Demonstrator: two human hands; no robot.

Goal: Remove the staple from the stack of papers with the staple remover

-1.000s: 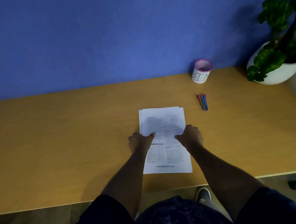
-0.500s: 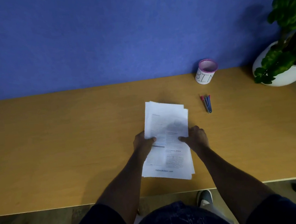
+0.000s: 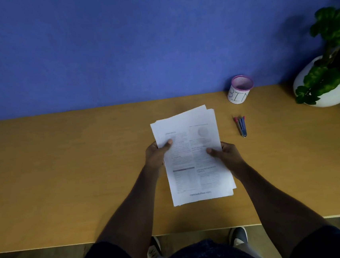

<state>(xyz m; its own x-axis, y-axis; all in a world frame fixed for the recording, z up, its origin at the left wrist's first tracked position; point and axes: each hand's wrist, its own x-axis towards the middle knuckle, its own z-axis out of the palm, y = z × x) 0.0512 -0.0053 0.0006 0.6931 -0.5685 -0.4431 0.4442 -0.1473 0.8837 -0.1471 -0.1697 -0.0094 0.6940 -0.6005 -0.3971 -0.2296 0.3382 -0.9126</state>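
A stack of printed white papers [image 3: 192, 153] is lifted off the wooden desk, tilted slightly to the left. My left hand [image 3: 157, 154] grips its left edge, thumb on top. On the opposite edge my right hand [image 3: 226, 154] holds it the same way. The sheets fan out a little at the top and bottom corners. The staple is too small to make out. The staple remover [image 3: 241, 125], blue with red tips, lies on the desk to the right of the papers, apart from both hands.
A small white cup with a pink rim [image 3: 239, 89] stands at the back by the blue wall. A white pot with a green plant [image 3: 331, 84] fills the right rear corner. The desk's front edge [image 3: 72, 244] runs just before my legs.
Both hands closed on the stack's sides and raised it from the desk. The stack has rotated slightly counter-clockwise and come closer to the camera.
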